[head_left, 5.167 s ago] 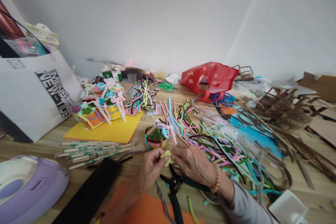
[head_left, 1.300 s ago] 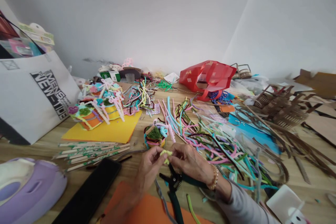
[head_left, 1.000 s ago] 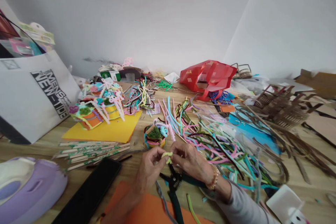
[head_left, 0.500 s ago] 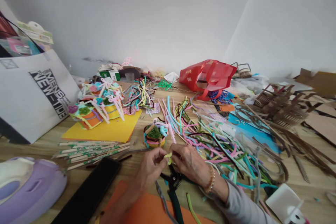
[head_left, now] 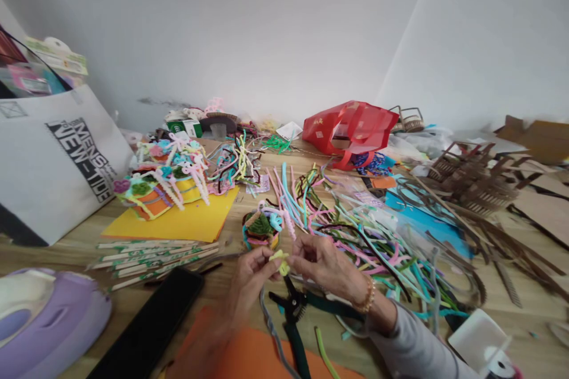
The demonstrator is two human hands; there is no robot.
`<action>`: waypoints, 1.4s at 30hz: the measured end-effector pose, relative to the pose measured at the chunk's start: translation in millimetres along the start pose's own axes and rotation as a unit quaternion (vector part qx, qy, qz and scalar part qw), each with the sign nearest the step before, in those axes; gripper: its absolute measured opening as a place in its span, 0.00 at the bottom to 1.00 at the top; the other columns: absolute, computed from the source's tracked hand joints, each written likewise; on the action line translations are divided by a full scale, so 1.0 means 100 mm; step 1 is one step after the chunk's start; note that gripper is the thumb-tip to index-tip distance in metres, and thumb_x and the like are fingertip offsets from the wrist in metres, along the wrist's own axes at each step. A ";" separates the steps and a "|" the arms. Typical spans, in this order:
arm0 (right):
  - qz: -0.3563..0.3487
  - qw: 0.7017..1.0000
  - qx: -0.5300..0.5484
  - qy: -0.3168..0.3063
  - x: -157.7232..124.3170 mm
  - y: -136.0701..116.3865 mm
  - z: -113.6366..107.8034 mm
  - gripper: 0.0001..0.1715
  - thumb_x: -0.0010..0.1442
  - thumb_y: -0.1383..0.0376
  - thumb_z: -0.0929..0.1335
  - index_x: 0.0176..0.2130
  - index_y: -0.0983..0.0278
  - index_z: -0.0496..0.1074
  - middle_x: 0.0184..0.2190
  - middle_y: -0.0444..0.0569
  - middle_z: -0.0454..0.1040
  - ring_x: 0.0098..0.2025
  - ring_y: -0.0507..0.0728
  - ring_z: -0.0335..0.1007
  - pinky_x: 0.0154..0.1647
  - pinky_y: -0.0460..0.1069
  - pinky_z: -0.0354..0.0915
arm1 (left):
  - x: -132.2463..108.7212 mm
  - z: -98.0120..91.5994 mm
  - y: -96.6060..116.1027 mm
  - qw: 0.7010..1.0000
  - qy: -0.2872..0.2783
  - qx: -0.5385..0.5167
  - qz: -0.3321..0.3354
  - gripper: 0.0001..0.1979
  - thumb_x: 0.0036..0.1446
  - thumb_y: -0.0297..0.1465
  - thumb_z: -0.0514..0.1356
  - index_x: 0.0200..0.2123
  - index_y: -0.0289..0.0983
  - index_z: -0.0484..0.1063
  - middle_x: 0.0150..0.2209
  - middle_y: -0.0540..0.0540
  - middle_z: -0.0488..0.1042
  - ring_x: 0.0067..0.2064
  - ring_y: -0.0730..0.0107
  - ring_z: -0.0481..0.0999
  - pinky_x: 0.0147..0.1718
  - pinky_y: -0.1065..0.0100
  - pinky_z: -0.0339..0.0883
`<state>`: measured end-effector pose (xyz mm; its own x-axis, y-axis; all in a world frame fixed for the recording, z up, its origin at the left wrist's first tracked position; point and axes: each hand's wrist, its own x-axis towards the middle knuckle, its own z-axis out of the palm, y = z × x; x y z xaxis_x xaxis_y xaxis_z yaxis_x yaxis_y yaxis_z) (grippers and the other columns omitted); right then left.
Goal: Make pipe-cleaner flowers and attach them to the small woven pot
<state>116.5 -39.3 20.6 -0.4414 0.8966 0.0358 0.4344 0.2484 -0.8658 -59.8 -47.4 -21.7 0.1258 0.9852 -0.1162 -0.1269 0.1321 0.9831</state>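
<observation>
Between my two hands is a small yellow pipe-cleaner piece (head_left: pixel 281 262) bent into loops, like a little flower. My left hand (head_left: pixel 251 278) pinches it from the left with thumb and forefinger. From the right, the fingertips of my right hand (head_left: pixel 322 263) close on its other side. Just behind stands a small decorated basket (head_left: pixel 261 228) with green, blue and pink pipe-cleaner shapes. Under my hands lie pliers (head_left: pixel 294 306) with dark green handles, spread apart. A grey pipe cleaner (head_left: pixel 272 328) and a short yellow-green one (head_left: pixel 326 352) lie nearby on orange paper (head_left: pixel 249 349).
Loose coloured pipe cleaners (head_left: pixel 377 243) cover the table at right. A black phone (head_left: pixel 153 320), wrapped sticks (head_left: pixel 155 257) and a purple-white device (head_left: pixel 53 320) lie at left. Finished baskets (head_left: pixel 151 201) stand on yellow paper. A red bag (head_left: pixel 347 127) and brown woven baskets (head_left: pixel 475 183) are farther back.
My right hand has shifted slightly right and turned, uncovering more of the pliers' right handle. The yellow piece has turned a little in my fingers, showing more of its loops.
</observation>
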 end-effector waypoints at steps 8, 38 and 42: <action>0.050 0.994 0.072 -0.064 0.03 0.16 0.16 0.15 0.61 0.56 0.65 0.30 0.65 0.66 0.22 0.43 0.71 0.20 0.49 0.67 0.21 0.42 0.60 | 0.01 0.01 -0.03 0.999 0.026 -0.014 0.031 0.07 0.44 0.30 0.66 0.26 0.35 0.72 0.24 0.50 0.76 0.27 0.72 0.73 0.29 0.72 0.67; -0.023 0.998 0.055 0.013 0.05 0.12 0.07 0.03 0.58 0.67 0.65 0.32 0.66 0.68 0.22 0.40 0.64 0.24 0.48 0.58 0.24 0.42 0.55 | 0.02 -0.04 -0.10 0.998 -0.059 0.021 -0.019 0.12 0.45 0.33 0.67 0.34 0.34 0.77 0.28 0.47 0.77 0.30 0.69 0.74 0.32 0.71 0.66; -0.023 0.995 0.086 0.045 0.06 0.10 0.05 0.04 0.58 0.67 0.65 0.31 0.66 0.66 0.23 0.39 0.62 0.24 0.48 0.56 0.24 0.42 0.54 | -0.01 -0.02 -0.05 0.994 -0.098 -0.027 -0.030 0.18 0.43 0.31 0.69 0.41 0.36 0.76 0.38 0.44 0.79 0.41 0.62 0.76 0.42 0.67 0.67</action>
<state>114.0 -32.9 9.4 -0.3827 0.9167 0.1152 0.2703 0.2303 -0.9348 -60.8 -48.9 -26.8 0.3240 0.9357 -0.1393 -0.1659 0.2012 0.9654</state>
